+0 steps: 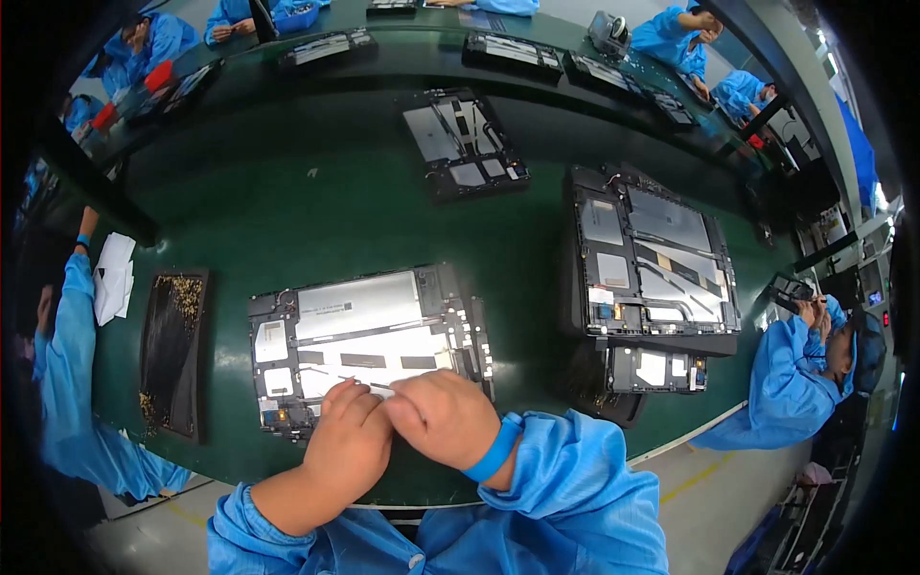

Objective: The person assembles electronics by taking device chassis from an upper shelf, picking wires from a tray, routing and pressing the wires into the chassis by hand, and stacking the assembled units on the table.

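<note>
In front of me lies an opened flat electronic device [359, 307], tablet-like, with silver battery panels in a black frame. Both my hands are over its near edge, knuckles up and close together. My left hand [347, 446] is closed, thumb and fingertips pinched over the lower silver panel. My right hand [448, 422], with a blue band at the wrist, is also closed, its fingertips beside the left ones. A thin, pointed sliver [380, 387] shows between the fingertips; which hand grips it and what it is, I cannot make out.
A black tray [172, 359] with small brass-coloured screws stands left, beside crumpled white paper [114, 276]. Stacked devices [661, 254] rise at right; a dark tray [613, 407] sits below them. Another device [463, 139] lies ahead. Co-workers sit around, one at right [786, 383].
</note>
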Motion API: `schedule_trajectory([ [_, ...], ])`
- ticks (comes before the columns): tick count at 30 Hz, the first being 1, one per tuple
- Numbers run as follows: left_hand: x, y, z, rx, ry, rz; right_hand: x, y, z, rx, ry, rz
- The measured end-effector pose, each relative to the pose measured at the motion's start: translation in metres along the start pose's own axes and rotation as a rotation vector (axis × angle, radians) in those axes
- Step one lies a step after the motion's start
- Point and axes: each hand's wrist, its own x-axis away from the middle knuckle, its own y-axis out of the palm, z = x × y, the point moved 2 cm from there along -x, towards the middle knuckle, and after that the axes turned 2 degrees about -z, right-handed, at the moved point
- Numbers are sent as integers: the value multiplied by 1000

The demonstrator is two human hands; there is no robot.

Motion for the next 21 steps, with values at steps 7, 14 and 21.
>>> schedule_trajectory([
  [7, 24, -53, -57, -152, -615, 354, 27, -50, 30, -345, 753, 202],
  [14, 49, -37, -105, 1230, -945, 304, 27, -38, 25, -669, 1186, -355],
  [21, 7, -73, -148, 1435, -796, 874, -57, -1, 5, -1146, 955, -4],
])
